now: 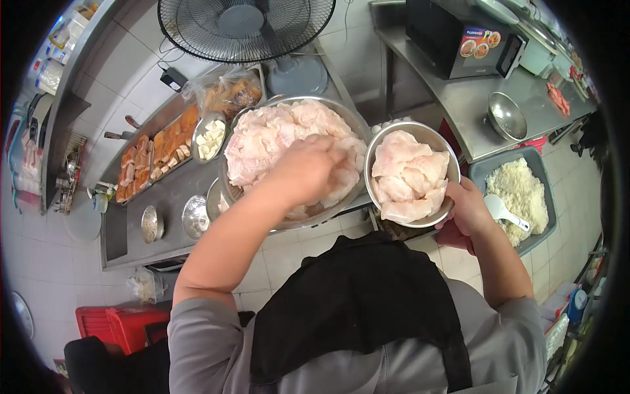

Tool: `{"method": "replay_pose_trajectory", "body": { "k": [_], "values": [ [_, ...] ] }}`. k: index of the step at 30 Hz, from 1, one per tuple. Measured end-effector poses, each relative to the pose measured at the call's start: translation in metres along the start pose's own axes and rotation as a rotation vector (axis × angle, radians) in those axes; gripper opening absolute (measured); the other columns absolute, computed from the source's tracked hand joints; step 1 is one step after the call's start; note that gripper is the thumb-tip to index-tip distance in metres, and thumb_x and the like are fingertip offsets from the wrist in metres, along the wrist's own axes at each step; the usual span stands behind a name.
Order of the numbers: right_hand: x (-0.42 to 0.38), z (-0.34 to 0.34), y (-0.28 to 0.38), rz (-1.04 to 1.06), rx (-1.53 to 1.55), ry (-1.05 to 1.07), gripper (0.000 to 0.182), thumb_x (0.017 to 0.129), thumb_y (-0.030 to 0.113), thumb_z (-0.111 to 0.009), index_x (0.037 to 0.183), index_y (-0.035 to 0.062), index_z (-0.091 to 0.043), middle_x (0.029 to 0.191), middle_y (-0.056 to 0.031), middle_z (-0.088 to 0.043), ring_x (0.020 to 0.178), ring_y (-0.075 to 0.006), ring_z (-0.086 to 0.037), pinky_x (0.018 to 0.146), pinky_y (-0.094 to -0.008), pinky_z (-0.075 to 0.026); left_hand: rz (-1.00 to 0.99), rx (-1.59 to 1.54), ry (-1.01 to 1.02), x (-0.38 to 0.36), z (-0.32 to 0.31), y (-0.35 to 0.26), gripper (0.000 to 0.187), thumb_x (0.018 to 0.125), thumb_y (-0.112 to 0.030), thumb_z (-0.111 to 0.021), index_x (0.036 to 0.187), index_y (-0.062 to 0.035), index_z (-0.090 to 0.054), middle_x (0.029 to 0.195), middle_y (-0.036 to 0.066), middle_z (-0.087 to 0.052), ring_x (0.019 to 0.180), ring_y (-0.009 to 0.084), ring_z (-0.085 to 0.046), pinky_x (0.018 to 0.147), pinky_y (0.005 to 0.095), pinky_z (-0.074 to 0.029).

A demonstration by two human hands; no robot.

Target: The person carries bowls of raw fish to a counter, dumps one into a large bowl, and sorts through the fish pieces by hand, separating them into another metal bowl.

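Observation:
A large steel bowl (289,226) holds a heap of pale pink raw meat pieces (272,141), which look like chicken or fish fillets. My left hand (315,164) reaches into this heap from above, its fingers curled down into the pieces at the right side; the fingertips are hidden among them. Beside it, my right hand (467,205) grips the rim of a smaller steel bowl (454,157), thumb over the edge. Several more pale raw pieces (410,174) fill that smaller bowl, which overlaps the large bowl's right edge in this view.
Left, a steel counter (170,197) carries trays of orange-brown pieces (174,141), a bowl of white chunks (210,140) and small metal bowls. A black fan (243,23) stands behind. At right are a grey tub (551,217) of white crumbs with a scoop (505,211) and a microwave (459,39).

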State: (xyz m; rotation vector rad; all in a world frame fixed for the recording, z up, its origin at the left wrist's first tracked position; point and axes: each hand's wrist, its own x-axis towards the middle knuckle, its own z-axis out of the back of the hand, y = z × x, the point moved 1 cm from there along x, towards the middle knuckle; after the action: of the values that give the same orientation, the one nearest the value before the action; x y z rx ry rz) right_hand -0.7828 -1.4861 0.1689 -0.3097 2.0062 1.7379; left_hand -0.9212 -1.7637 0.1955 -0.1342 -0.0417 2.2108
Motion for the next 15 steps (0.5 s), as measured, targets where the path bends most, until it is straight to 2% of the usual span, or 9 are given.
{"method": "replay_pose_trajectory", "body": {
  "k": [3,6,7,10,11,15],
  "values": [
    [0.002,0.002,-0.002,0.016,0.037,0.008,0.03,0.088,0.017,-0.051,0.108,-0.0045,-0.057,0.083,-0.0109,-0.065,0.058,-0.0174,-0.062,0.045,-0.0289,-0.053,0.072,0.187,0.16,0.004,0.008,-0.018,0.048,0.083,-0.021,-0.062,0.13,-0.0133,-0.058,0.132,0.017,-0.055,0.124,0.033,-0.049,0.102,0.0407,-0.04],
    [0.004,0.008,-0.008,0.023,0.075,0.006,0.029,0.088,0.015,-0.051,0.108,-0.0054,-0.057,0.079,-0.012,-0.065,0.055,-0.0184,-0.062,0.044,-0.0303,-0.052,0.022,0.278,-0.041,0.0,-0.028,-0.01,0.067,0.078,-0.019,-0.068,0.141,-0.0169,-0.048,0.143,0.024,-0.04,0.131,0.0396,-0.042,0.11,0.0484,-0.032],
    [0.002,0.005,-0.007,0.026,0.098,-0.011,0.029,0.088,0.015,-0.052,0.108,-0.0061,-0.056,0.078,-0.0129,-0.065,0.054,-0.0193,-0.062,0.044,-0.0313,-0.052,-0.001,0.367,-0.083,0.001,-0.044,-0.006,0.077,0.075,-0.027,-0.073,0.145,-0.0185,-0.042,0.144,0.027,-0.035,0.133,0.042,-0.037,0.113,0.0522,-0.026],
    [0.002,0.006,-0.006,0.027,0.123,0.019,0.029,0.088,0.014,-0.052,0.108,-0.0061,-0.056,0.079,-0.0132,-0.065,0.057,-0.0195,-0.063,0.044,-0.0321,-0.053,0.001,0.335,-0.005,0.004,-0.03,-0.012,0.078,0.077,-0.031,-0.071,0.147,-0.0198,-0.04,0.139,0.025,-0.041,0.129,0.0417,-0.039,0.108,0.055,-0.028],
    [0.004,0.009,-0.009,0.021,0.113,0.038,0.03,0.088,0.015,-0.052,0.109,-0.0056,-0.056,0.083,-0.0131,-0.066,0.06,-0.0191,-0.065,0.045,-0.0317,-0.054,0.006,0.299,-0.034,0.006,-0.032,-0.012,0.086,0.068,-0.035,-0.078,0.145,-0.0205,-0.043,0.136,0.023,-0.042,0.129,0.0405,-0.038,0.106,0.0535,-0.03],
    [0.005,0.012,-0.011,0.016,0.087,0.037,0.031,0.088,0.015,-0.051,0.11,-0.0052,-0.056,0.087,-0.0126,-0.066,0.063,-0.0186,-0.065,0.046,-0.0313,-0.055,0.053,0.196,-0.026,0.01,-0.03,-0.014,0.077,0.065,-0.033,-0.08,0.135,-0.0204,-0.052,0.128,0.021,-0.048,0.123,0.0391,-0.043,0.103,0.0516,-0.034]
  ]
}}
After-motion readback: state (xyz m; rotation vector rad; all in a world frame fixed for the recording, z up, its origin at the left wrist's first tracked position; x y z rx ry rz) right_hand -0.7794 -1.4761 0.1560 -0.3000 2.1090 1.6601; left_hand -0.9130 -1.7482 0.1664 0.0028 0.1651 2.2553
